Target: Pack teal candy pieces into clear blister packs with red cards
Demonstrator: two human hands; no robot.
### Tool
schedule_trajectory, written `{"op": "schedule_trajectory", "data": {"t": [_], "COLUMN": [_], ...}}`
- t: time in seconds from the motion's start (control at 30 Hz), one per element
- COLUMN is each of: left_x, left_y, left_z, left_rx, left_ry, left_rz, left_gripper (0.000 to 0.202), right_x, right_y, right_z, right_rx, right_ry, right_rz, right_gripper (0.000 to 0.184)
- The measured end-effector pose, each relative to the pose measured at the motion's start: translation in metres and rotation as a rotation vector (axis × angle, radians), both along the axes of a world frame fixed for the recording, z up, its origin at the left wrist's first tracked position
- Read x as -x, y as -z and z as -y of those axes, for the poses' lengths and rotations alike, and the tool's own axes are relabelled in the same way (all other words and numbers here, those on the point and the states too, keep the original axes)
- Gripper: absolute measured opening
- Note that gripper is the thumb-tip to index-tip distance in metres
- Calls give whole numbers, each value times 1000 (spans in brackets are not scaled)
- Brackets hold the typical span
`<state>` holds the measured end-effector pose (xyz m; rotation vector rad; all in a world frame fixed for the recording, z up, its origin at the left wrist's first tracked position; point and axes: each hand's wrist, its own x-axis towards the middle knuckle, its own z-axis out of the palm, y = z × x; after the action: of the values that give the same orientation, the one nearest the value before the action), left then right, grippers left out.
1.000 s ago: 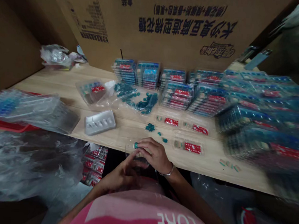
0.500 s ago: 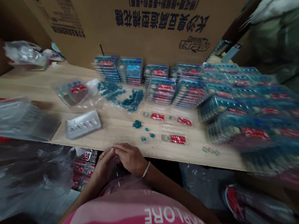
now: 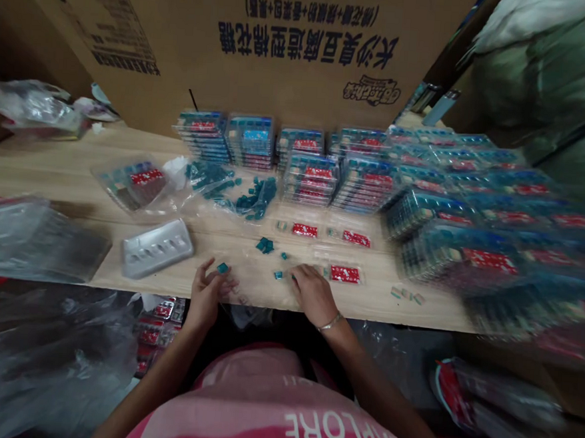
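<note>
My left hand (image 3: 204,294) is at the front edge of the table, its thumb and fingers closed on a clear plastic blister pack (image 3: 232,289) with faint pink-red marks inside. A teal square piece (image 3: 222,267) shows at the fingertips; whether it lies in the pack or on it I cannot tell. My right hand (image 3: 314,295) rests on the tabletop, fingers bent down over a small teal piece that they mostly hide. Beside it are two loose teal pieces, one nearer (image 3: 278,275) and one farther (image 3: 284,255), and a small teal heap (image 3: 265,245).
Three clear trays with red cards, one of them nearest (image 3: 345,274), lie right of centre. Stacked filled packs (image 3: 310,177) line the back and right. A plastic bag of teal pieces (image 3: 254,196), a white moulded tray (image 3: 157,248) and clear plastic covers (image 3: 35,238) are leftward.
My hands were together at the table edge and have parted. The left has moved slightly left with the pack; the right has gone forward and right onto a loose teal piece.
</note>
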<state>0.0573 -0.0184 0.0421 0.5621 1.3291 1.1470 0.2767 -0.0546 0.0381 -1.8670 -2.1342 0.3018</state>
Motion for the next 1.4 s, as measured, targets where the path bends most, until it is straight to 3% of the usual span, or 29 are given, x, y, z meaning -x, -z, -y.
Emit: {"op": "schedule_trajectory", "data": {"t": [0.07,0.17,0.27,0.37,0.5,0.67,0.77,0.87,0.97,1.13,1.2,1.3,1.4], "left_x": [-3,-2,6,14,18,13,10,9,10,9,7,1,-11], "left_y": [2,14,28,30,18,7,12,24,35,41,39,25,4], "left_z": [9,29,40,39,31,23,21,21,20,13,12,17,29], "left_rx": [-104,-183,-199,-192,-259,-189,-344,-657,-861,-791,-760,-742,-588], "left_ry": [-73,-110,-75,96,236,356,379,421,533,513,459,349,494], "left_rz": [-38,-133,-323,-617,-1048,-1229,-1425,-1547,-1553,-1534,-1449,-1186,-671], "left_gripper": [59,41,32,23,14,20,33,25,22,23,25,28,23], "right_x": [-2,-7,-8,-2,-1,-8,-9,-11,-17,-23,-21,-12,7], "right_y": [7,16,15,8,6,14,10,-4,-18,-10,-1,5,0], "right_z": [14,29,27,1,-46,-71,-72,-62,-33,19,27,28,28], "right_rx": [-13,-50,-59,-64,-15,-1,-15,-17,12,127,107,132,282], "right_ry": [-22,21,11,2,38,38,33,-27,-41,-33,63,147,22], "right_rz": [-75,-213,-153,-123,-238,-298,-277,-217,-117,-102,-305,-823,-1161], "right_gripper": [16,17,17,18,21,19,15,13,14,13,13,9,17]}}
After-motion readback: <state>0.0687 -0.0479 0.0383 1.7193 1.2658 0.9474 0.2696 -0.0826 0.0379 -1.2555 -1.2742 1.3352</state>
